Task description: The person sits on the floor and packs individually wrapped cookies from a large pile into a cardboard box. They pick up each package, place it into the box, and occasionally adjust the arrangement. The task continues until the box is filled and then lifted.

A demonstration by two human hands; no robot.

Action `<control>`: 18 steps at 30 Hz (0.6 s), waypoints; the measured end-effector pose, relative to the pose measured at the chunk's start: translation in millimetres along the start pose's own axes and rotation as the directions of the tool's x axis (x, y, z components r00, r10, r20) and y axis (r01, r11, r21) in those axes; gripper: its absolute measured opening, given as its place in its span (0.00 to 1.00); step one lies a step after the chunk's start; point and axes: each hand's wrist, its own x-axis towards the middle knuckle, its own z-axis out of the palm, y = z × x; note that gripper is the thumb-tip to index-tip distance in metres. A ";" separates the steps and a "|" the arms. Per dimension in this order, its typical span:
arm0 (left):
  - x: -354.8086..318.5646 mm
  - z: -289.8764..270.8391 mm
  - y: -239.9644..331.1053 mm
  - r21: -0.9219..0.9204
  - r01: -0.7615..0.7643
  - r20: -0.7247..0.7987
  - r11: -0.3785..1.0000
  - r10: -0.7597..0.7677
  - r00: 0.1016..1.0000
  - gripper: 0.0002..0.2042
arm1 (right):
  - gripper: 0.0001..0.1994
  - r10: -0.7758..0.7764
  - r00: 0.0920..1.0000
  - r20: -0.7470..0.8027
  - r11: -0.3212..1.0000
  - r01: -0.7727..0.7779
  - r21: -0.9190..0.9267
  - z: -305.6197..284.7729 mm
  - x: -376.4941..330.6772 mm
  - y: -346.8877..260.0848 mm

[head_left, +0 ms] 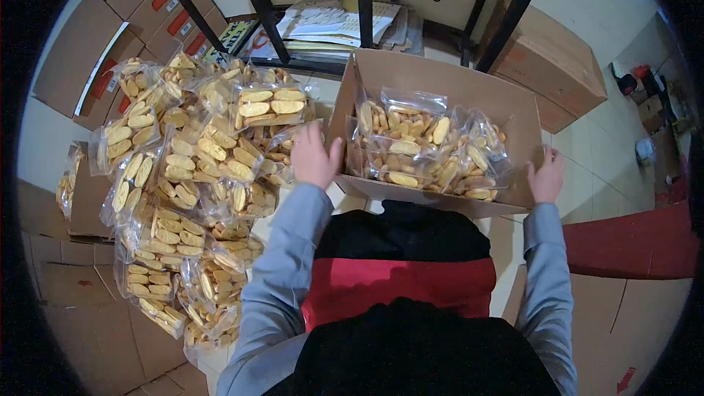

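Observation:
In front of me an open cardboard box (pixel 433 195) holds several clear plastic bags of oblong golden biscuits (pixel 433 139). My left hand (pixel 315 155) is at the box's left side, thumb apart from the fingers and nothing in its grasp. Beside it, to the left, spreads a large heap of similar biscuit bags (pixel 213 150). One bag (pixel 271 106) lies on top of the heap, just beyond that hand. At the box's right wall is my right hand (pixel 546 174), fingers apart; whether it touches the cardboard I cannot tell.
Closed cardboard boxes (pixel 95 37) are stacked at the far left, and another tall carton (pixel 546 59) stands at the back right. Behind the open box is a black metal rack (pixel 364 7) with papers (pixel 330 22) on its lower shelf. A red surface (pixel 631 242) borders the right side.

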 end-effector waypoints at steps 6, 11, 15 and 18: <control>37.4 40.3 -16.9 0.407 0.025 0.639 0.913 -0.304 0.707 0.17 | 0.22 0.064 0.755 0.653 0.997 -0.014 -0.081 61.2 15.3 64.2; 21.5 -26.6 20.5 0.393 0.082 0.741 0.916 -0.368 0.561 0.12 | 0.21 0.095 0.631 0.770 0.989 0.032 -0.147 -13.2 31.6 55.6; 37.9 -120.8 53.5 0.388 0.046 0.858 0.920 -0.379 0.346 0.13 | 0.21 -0.125 0.591 0.797 0.973 0.231 -0.019 -82.0 64.3 67.9; 40.6 -209.8 71.5 0.382 0.032 0.916 0.923 -0.383 0.121 0.13 | 0.21 -0.241 0.575 0.782 0.966 0.222 0.135 -141.6 84.7 74.2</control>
